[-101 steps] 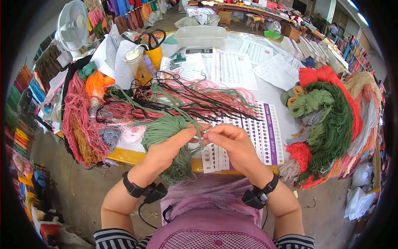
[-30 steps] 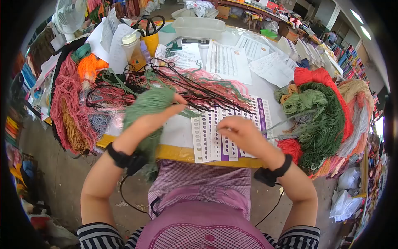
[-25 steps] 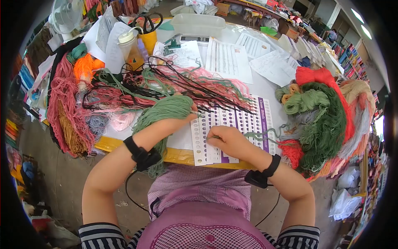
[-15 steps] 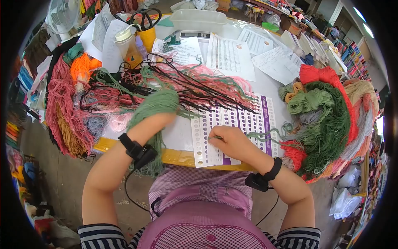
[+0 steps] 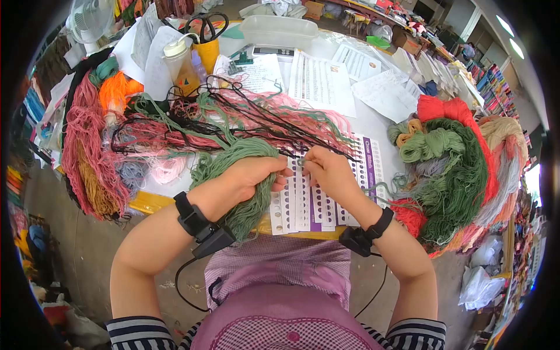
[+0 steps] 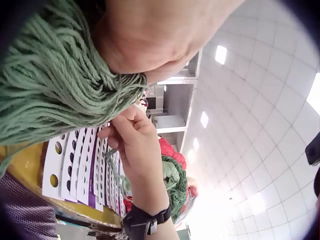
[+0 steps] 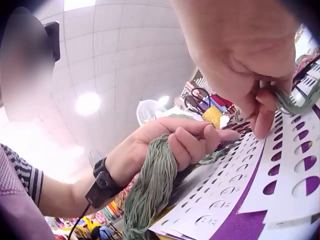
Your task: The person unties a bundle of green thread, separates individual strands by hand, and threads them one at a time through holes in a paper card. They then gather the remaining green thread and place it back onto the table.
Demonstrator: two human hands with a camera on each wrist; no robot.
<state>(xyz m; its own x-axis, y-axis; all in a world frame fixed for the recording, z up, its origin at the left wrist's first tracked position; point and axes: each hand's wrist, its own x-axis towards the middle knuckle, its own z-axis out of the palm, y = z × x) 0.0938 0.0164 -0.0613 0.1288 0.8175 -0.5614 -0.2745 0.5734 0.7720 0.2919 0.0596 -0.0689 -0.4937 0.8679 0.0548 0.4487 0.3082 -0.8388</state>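
Fingers of the left hand are curled round the green skein, which drapes over the hand and hangs down past the table's yellow edge. Right hand pinches a green strand, fingertips near the left's but apart. Another view of green yarn: loose strands lie between the right wrist and the right pile (red, greens, grey). Both hands are over the punched cards, white and purple. Black and pink yarn lies just behind the hands, left pile beyond the left arm. Farther back: bottle, yellow cup with scissors, papers, clear tray.
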